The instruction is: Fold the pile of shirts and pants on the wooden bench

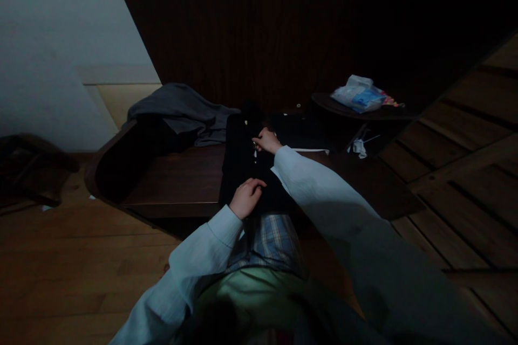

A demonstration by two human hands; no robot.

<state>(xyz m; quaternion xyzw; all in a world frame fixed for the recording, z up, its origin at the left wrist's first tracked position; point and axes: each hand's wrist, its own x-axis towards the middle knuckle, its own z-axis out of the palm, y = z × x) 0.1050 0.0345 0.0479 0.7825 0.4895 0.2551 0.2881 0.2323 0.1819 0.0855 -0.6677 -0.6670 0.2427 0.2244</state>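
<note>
**Black garment spread on a dark surface, both hands on it**

A dim room is seen, with a pale wall at the left, dark wooden panelling behind and a plank floor all around. A low, dark wooden surface is placed before the panelling. A grey garment is heaped at its far left end. To the right, a small round side table is loaded with a plastic bag, and white scraps are seen just below it.

A black garment with a row of pale buttons is laid flat along the middle of the surface, running away from the person. The left hand is set on its near end, fingers curled narrow with the tips on the cloth; whether cloth is pinched cannot be told. The right hand is stretched farther out, its fingers drawn together on the garment at the button row. A plaid cloth is seen at the near edge, just below the left hand.
</note>
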